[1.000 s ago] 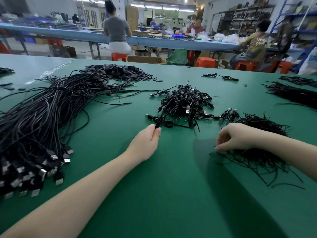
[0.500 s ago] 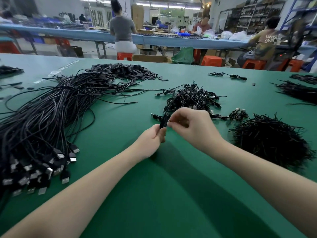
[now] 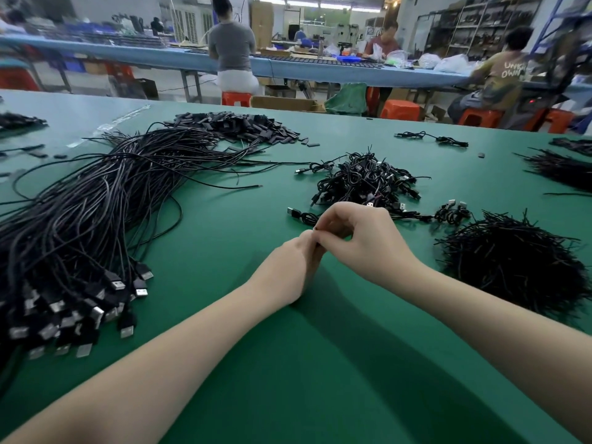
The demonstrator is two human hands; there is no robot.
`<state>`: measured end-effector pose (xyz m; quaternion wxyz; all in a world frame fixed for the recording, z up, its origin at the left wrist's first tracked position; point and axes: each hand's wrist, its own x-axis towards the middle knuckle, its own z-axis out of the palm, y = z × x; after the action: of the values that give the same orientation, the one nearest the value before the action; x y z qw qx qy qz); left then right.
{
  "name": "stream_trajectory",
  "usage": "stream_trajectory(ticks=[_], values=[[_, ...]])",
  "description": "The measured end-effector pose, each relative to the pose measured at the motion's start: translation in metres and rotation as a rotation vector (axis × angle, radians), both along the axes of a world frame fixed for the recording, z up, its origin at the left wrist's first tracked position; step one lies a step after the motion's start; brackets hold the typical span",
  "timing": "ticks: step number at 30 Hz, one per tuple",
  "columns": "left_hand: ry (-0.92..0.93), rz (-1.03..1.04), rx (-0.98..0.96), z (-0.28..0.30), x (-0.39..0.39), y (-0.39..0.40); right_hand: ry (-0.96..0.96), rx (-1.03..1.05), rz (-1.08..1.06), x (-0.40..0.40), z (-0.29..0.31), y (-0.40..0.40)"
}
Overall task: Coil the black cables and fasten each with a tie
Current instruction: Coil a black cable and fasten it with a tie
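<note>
My left hand (image 3: 288, 267) and my right hand (image 3: 362, 241) meet at the middle of the green table (image 3: 320, 379). Between them they pinch a coiled black cable (image 3: 304, 216), mostly hidden by my fingers; its USB plug sticks out to the left. A thin black tie seems to be at my right fingertips, too small to be sure. A big bundle of uncoiled black cables (image 3: 80, 225) lies at left, plugs toward me. A heap of tied coils (image 3: 365, 184) sits just beyond my hands. A mound of black ties (image 3: 512, 261) lies at right.
A pile of small black sleeves (image 3: 237, 125) lies at the back left. One coiled cable (image 3: 432, 137) lies alone at the far right, more black strands (image 3: 560, 169) at the right edge. Several people sit at a blue bench (image 3: 304, 70) behind.
My right hand left the tie mound, came over to my left hand and now works at the coil. My left hand has stayed on the coil, shifting slightly toward me.
</note>
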<state>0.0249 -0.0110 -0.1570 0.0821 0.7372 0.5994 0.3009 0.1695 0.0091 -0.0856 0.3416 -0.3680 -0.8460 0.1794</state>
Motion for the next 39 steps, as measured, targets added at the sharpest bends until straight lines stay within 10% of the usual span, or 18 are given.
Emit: stream_trajectory(ticks=[4,8,12,15,21,29,39], values=[[0.655,0.070,0.005,-0.002,0.011,0.001,-0.464,0.349,-0.020,0.004,0.015,-0.010],[0.698,0.045,0.284,0.012,0.014,-0.014,-0.656,0.169,0.151,0.005,0.049,0.007],[0.458,-0.064,0.498,0.012,0.015,-0.020,-0.452,-0.704,0.275,0.024,0.060,0.044],[-0.031,-0.081,0.246,0.012,0.017,-0.020,0.033,-1.123,0.328,0.030,0.028,0.045],[-0.705,0.069,0.098,0.010,0.018,-0.007,0.838,-0.966,-0.022,-0.017,-0.036,0.012],[-1.112,0.031,-0.113,0.011,0.009,-0.005,0.798,-0.971,-0.105,-0.027,-0.035,0.010],[-1.107,-0.055,-0.222,0.015,0.004,-0.002,0.506,-1.124,0.034,-0.001,-0.024,0.021]])
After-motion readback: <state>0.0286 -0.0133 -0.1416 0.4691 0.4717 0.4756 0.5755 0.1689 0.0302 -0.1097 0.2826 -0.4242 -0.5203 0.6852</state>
